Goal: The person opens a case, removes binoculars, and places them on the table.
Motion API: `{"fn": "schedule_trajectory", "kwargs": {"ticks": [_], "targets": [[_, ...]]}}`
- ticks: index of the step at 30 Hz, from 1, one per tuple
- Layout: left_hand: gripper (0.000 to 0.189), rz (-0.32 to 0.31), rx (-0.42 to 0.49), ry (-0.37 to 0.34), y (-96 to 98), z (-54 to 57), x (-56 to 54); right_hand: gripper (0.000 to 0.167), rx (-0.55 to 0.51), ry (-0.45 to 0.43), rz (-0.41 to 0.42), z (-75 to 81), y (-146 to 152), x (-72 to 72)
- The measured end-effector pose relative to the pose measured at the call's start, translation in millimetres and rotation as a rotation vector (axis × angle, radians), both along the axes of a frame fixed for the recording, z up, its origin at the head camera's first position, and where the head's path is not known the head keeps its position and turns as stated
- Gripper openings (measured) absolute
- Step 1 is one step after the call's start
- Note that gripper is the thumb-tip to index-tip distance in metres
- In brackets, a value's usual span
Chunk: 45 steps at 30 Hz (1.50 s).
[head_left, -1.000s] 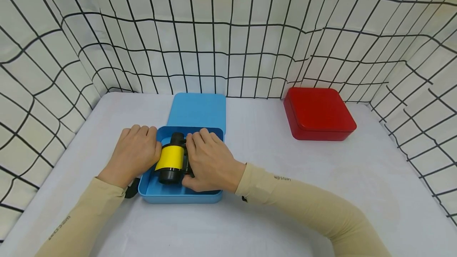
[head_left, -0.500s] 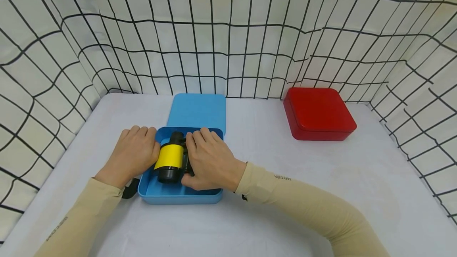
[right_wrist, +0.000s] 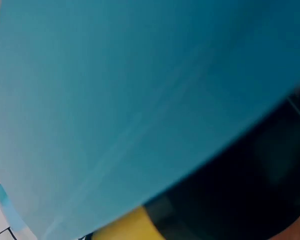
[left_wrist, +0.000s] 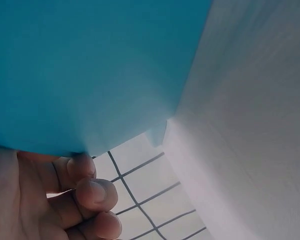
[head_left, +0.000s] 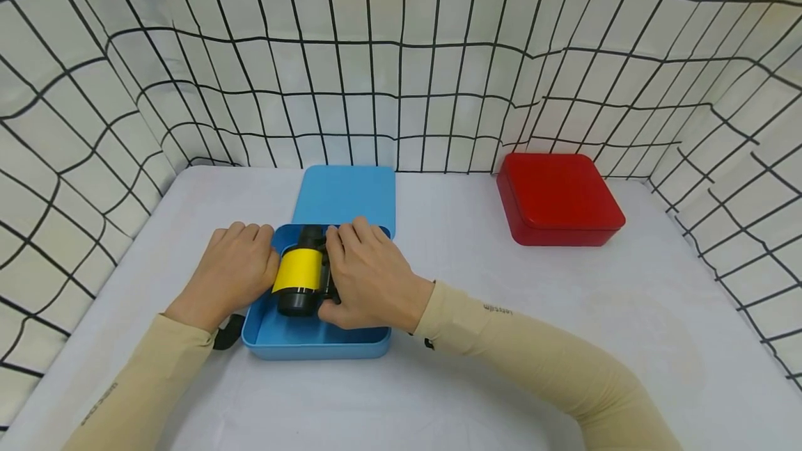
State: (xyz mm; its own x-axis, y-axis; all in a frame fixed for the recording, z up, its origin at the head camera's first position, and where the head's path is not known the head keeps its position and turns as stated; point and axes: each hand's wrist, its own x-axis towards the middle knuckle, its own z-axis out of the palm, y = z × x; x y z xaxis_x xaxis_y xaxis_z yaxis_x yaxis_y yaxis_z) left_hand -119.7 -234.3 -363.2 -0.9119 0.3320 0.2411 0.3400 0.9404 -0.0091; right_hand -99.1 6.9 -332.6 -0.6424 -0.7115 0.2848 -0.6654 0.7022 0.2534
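Yellow and black binoculars lie inside an opened blue box. My right hand grips them from the right, covering their right barrel. My left hand holds the left rim of the box. In the left wrist view, its curled fingers meet the edge of the blue wall. The right wrist view is mostly filled by a blue wall of the box, with the binoculars' yellow band and dark end below it.
The blue lid lies folded back flat behind the box. A red box sits, covered, at the back right of the white table. Black wire grid encloses the table at the back and sides.
The right hand and the binoculars have shifted slightly toward the back of the box. The left hand keeps its hold on the rim with hardly any movement.
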Motion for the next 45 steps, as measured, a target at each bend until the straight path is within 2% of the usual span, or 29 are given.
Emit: {"fn": "schedule_trajectory", "kwargs": {"ticks": [22, 32, 45], "targets": [[0.022, 0.020, 0.016, 0.028, 1.0, -1.0, 1.3, 0.091, 0.033, 0.012, -0.014, 6.2, 9, 4.0], [0.021, 0.012, 0.020, 0.072, 1.9, -2.4, 2.7, 0.091, 0.028, 0.015, 0.001, 7.5, 13, 4.4], [0.021, 0.012, 0.026, 0.056, 2.5, -1.2, 3.3, 0.091, 0.000, 0.024, 0.011, 7.7, 22, 5.4]]}}
